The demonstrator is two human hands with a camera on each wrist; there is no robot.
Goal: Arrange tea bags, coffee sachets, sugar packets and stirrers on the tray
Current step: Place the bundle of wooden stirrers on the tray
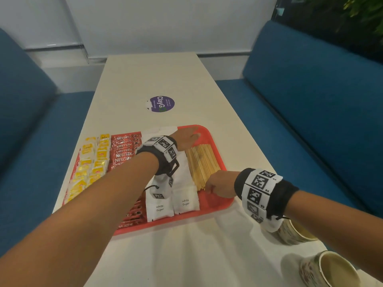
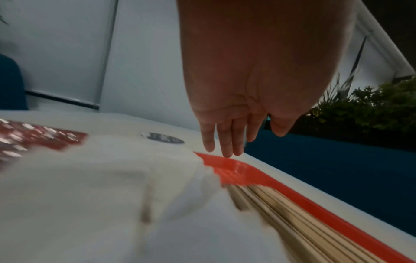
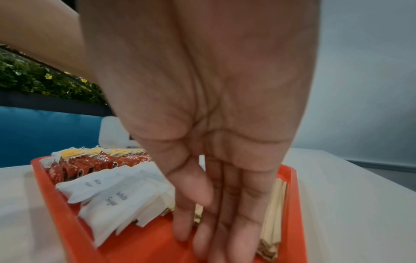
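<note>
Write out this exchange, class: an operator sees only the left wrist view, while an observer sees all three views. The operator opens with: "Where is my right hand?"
Observer: The right hand is at the near ends of the wooden stirrers, with its fingers straight and pointing down to the tray floor.
Operator: I see red coffee sachets. What lies beyond them?
Observer: Yellow tea bags, at the tray's left end beside the coffee sachets.
Operator: Is anything off the tray?
Observer: A mug stands on the table at the near right. A second mug is partly hidden under the right wrist.
</note>
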